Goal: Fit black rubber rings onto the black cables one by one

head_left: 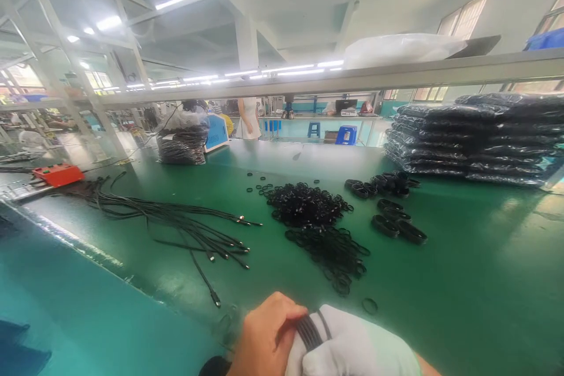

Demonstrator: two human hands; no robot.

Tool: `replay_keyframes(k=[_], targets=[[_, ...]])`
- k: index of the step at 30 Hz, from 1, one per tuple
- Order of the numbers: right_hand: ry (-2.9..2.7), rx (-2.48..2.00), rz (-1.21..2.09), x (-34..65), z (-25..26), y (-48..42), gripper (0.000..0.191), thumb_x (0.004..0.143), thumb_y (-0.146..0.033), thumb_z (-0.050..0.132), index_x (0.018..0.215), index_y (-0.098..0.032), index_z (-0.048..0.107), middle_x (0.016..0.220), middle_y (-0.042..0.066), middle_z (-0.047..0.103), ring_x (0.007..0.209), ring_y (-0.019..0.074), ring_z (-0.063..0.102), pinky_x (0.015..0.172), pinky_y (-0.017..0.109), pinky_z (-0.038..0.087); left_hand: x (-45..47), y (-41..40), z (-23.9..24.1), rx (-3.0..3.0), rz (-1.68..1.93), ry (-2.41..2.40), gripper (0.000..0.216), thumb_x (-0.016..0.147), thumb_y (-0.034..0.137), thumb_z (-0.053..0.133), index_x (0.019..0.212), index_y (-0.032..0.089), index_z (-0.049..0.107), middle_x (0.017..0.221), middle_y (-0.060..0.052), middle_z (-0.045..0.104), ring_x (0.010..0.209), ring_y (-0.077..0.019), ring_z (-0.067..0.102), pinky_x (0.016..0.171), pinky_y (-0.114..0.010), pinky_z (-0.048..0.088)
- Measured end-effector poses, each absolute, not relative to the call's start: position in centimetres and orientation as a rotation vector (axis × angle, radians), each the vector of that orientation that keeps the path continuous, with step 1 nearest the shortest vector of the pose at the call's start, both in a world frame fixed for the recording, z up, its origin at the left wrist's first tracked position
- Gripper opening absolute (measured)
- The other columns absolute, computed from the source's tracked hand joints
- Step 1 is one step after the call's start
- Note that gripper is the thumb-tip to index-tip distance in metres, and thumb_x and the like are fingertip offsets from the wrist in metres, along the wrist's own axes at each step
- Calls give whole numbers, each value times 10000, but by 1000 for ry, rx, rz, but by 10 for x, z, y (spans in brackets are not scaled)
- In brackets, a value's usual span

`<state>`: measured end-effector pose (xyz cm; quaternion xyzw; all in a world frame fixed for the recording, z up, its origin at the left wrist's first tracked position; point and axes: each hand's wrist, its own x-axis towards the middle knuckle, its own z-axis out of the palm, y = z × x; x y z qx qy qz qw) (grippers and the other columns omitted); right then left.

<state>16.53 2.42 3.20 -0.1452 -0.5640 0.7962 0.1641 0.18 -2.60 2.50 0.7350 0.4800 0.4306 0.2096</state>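
Strands point(309, 333), black, slim, parallel, possibly rubber

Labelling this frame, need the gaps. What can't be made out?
All in the head view:
Left hand: lower part cut off by the bottom edge.
Strands: far side hidden by the gloved right hand; separate rings or one coil, can't tell.
Heap: piece count hidden by overlap.
Stacked bags: contents obscured by shiny plastic.
Standing person: upper body hidden by the shelf rail.
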Motion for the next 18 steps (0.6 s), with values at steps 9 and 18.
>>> replay_keyframes(k=[9,18], targets=[[-1702,-378,2100,182,60,50,193,625,-333,744,726,-181,679,792,27,623,774,166,551,835,323,437,8,-15,36,2300,759,1314,338,761,114,461,1049,225,599,779,-25,636,671,-141,607,597,-201,470],[-1605,-439,2153,198,67,30,392,693,-465,681,939,-160,669,894,74,662,880,228,573,801,329,452,12,-8,71,2425,860,1084,217,767,137,422,853,163,619,763,-66,627,674,-151,582,594,-219,427]])
